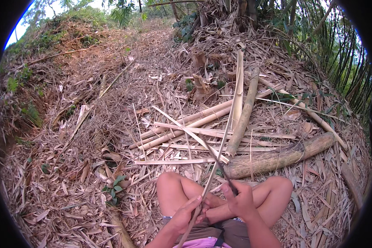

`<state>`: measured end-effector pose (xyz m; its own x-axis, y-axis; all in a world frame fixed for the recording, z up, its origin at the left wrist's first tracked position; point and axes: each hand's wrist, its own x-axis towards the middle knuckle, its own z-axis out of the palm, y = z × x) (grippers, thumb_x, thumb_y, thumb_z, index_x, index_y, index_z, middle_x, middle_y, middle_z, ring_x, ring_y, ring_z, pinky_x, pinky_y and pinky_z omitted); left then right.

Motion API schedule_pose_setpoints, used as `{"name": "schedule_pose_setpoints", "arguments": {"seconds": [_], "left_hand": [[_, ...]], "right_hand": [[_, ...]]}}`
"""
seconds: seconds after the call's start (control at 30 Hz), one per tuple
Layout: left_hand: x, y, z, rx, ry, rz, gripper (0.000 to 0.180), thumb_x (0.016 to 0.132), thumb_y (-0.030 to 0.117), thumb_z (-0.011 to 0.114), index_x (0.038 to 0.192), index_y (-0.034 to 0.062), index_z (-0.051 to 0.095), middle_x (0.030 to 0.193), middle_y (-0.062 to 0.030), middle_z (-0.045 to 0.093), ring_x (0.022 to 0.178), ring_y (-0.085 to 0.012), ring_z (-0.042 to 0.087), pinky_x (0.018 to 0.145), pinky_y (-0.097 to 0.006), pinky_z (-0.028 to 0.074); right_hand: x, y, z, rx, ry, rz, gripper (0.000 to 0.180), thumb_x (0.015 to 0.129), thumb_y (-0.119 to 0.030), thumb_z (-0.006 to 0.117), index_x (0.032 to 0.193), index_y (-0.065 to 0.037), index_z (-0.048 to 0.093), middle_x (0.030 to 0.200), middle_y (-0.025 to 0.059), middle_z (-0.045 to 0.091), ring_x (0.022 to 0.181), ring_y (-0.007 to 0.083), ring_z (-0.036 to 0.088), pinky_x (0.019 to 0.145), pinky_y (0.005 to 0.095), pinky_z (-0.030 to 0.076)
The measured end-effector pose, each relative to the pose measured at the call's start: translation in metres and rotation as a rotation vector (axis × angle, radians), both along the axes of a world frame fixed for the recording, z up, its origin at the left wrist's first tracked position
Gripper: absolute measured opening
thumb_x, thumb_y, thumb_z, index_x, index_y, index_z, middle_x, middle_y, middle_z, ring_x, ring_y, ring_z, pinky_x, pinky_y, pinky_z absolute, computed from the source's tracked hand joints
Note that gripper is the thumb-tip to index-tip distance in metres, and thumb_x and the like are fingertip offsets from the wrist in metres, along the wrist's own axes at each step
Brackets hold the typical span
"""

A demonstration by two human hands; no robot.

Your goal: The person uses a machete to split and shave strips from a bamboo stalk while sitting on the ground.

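Observation:
My left hand (185,217) is closed around a long, thin bamboo strip (210,180). The strip slants from my lap up and away to the right. In my right hand (240,201) is a knife (226,172) with a narrow dark blade, gripped by its handle. Its blade points up and to the left and crosses the strip just beyond my hands; whether the two touch, I cannot tell. Both hands are over my crossed legs (273,192). Just past my knees, several split bamboo pieces (186,131) lie crosswise on the ground.
A thick log (281,158) lies right of centre, with a bamboo pole (246,113) ending against it. Beside the pole is a split bamboo half (238,89). Cut stumps (200,87) stand farther off. Dry leaves (82,177) cover the ground, and a small green plant (115,189) grows at left.

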<state>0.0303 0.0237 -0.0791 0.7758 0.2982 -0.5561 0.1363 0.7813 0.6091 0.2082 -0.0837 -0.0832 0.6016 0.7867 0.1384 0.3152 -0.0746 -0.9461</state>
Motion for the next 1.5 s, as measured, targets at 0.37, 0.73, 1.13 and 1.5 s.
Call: {"name": "schedule_pose_setpoints", "arguments": {"seconds": [0.37,0.73,1.13,1.5], "left_hand": [[-0.007,0.008,0.029,0.118,-0.119,-0.164,0.027,0.103,0.026,0.050,0.117,0.0024,0.048,0.083,-0.0097,0.061,0.055,-0.0158,0.057,0.049,-0.026,0.046],[-0.017,-0.010,0.018,0.153,-0.131,-0.051,0.024,0.103,0.022,0.046,0.111,0.0002,0.053,0.071,-0.0064,0.053,0.062,-0.0123,0.051,0.055,-0.028,0.043],[-0.018,-0.020,0.012,0.238,0.041,-0.065,0.025,0.106,0.028,0.042,0.115,0.0052,0.043,0.071,-0.0042,0.046,0.047,-0.0092,0.040,0.041,-0.024,0.033],[-0.008,-0.015,0.019,0.059,0.044,-0.079,0.028,0.105,0.029,0.042,0.104,0.0032,0.052,0.067,-0.0039,0.043,0.044,-0.0110,0.036,0.039,-0.026,0.031]], "right_hand": [[-0.037,-0.018,-0.020,-0.007,-0.355,0.062,0.053,0.097,-0.053,0.050,0.087,-0.001,0.057,0.068,0.0169,0.058,0.066,0.0390,0.062,0.056,0.0452,0.047],[-0.045,-0.019,-0.006,0.008,-0.592,0.064,0.058,0.087,-0.061,0.060,0.073,-0.005,0.056,0.065,0.0112,0.058,0.059,0.0289,0.063,0.054,0.0396,0.048],[-0.033,-0.011,-0.017,0.122,-0.702,0.012,0.064,0.075,-0.066,0.068,0.066,-0.005,0.054,0.060,0.0084,0.053,0.053,0.0258,0.060,0.051,0.0355,0.049],[0.000,-0.012,-0.027,0.068,-0.937,-0.108,0.068,0.073,-0.074,0.063,0.060,-0.009,0.049,0.054,0.0049,0.047,0.045,0.0223,0.053,0.047,0.0332,0.044]]}}
